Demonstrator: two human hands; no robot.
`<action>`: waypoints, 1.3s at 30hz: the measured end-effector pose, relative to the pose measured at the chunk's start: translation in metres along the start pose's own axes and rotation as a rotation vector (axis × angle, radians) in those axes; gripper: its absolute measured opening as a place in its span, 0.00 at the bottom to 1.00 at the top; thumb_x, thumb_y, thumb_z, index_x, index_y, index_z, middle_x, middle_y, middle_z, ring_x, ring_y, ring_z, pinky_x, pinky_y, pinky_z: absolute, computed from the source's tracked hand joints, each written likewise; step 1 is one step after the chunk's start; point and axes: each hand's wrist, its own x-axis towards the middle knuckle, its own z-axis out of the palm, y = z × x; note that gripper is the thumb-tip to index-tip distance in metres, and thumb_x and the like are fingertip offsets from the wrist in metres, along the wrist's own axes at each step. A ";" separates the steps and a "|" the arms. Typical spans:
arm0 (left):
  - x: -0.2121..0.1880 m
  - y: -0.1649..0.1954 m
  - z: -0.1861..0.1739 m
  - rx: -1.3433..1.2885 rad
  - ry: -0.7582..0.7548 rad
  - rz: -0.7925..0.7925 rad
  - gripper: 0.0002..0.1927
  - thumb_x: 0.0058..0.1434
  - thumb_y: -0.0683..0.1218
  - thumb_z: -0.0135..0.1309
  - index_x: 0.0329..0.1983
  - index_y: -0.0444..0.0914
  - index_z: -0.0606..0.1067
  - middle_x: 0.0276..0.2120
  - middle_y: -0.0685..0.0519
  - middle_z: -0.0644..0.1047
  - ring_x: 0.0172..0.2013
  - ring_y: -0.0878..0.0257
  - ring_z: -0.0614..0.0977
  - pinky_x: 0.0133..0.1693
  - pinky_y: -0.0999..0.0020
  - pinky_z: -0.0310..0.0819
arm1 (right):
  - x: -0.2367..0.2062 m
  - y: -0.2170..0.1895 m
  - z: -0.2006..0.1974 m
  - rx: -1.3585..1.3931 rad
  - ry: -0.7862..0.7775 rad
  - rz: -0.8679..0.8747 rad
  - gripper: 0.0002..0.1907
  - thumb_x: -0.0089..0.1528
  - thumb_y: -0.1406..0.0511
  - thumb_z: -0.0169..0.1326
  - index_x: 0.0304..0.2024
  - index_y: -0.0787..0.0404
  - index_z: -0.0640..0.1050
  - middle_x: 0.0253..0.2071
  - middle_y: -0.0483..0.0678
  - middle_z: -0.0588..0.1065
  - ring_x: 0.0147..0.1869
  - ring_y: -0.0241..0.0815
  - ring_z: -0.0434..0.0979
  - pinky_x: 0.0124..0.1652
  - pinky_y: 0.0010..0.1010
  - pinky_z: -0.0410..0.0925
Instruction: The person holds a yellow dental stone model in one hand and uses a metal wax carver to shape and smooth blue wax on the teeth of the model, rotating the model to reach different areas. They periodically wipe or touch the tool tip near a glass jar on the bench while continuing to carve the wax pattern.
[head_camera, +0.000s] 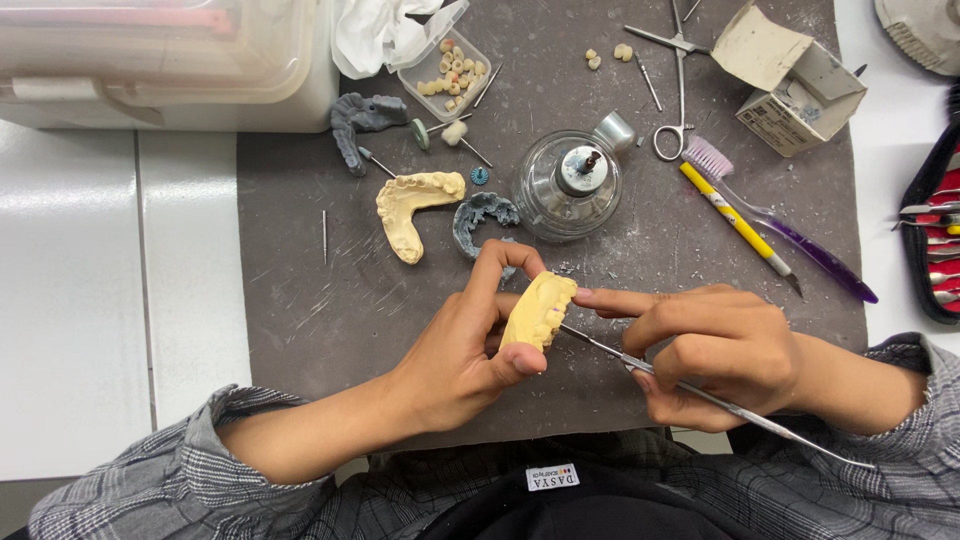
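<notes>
My left hand (462, 345) grips a yellow plaster dental cast (540, 310) between thumb and fingers, just above the near edge of the grey mat (300, 300). My right hand (715, 350) holds a thin metal carving tool (720, 402) like a pen. Its tip touches the cast's lower side, and the index finger rests against the cast. A second yellow cast (412, 208) lies on the mat further back, with a grey impression piece (482, 218) beside it.
A glass spirit lamp (572, 185) stands behind the hands. Scissors (678, 80), a purple toothbrush (775, 218), a yellow pen (735, 220), a small open carton (795, 80), a tray of loose teeth (450, 72) and a large plastic box (160, 60) lie around. A tool pouch (935, 235) sits at right.
</notes>
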 end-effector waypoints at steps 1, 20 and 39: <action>0.000 0.000 0.000 0.005 0.001 0.007 0.48 0.62 0.80 0.43 0.62 0.36 0.56 0.26 0.57 0.76 0.28 0.71 0.76 0.34 0.75 0.68 | 0.000 0.000 0.000 0.003 -0.005 0.004 0.12 0.51 0.77 0.60 0.27 0.60 0.69 0.30 0.51 0.75 0.33 0.43 0.83 0.57 0.55 0.79; 0.016 -0.019 -0.006 -0.665 0.012 -0.093 0.48 0.68 0.77 0.24 0.65 0.32 0.65 0.44 0.43 0.76 0.43 0.59 0.78 0.32 0.67 0.67 | -0.025 0.033 -0.003 0.347 0.386 0.122 0.06 0.67 0.72 0.44 0.41 0.62 0.60 0.40 0.56 0.71 0.58 0.60 0.82 0.51 0.48 0.82; 0.020 -0.002 -0.016 -0.743 -0.146 -0.007 0.39 0.69 0.55 0.34 0.82 0.37 0.47 0.72 0.39 0.64 0.70 0.49 0.69 0.70 0.54 0.61 | -0.013 0.043 0.010 0.260 0.437 0.166 0.12 0.71 0.59 0.47 0.44 0.63 0.68 0.46 0.56 0.75 0.55 0.49 0.83 0.50 0.40 0.83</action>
